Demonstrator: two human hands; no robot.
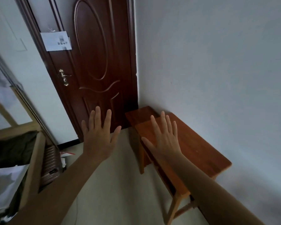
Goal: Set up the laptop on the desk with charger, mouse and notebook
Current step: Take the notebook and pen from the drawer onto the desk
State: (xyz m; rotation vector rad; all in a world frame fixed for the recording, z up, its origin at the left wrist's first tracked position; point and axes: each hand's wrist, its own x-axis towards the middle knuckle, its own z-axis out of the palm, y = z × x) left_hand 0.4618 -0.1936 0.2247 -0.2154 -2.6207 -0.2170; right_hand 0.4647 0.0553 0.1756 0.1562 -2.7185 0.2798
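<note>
Evidently, desk lies beneath fingers of right hand.

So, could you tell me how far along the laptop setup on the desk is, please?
Nothing looks done yet: the wooden desk by the wall shows no laptop, charger, mouse or notebook. Nothing is in hand either; the left hand and right hand are spread open, holding nothing. All of it is left: none of the four items is in view, so each must be fetched and placed.
</note>
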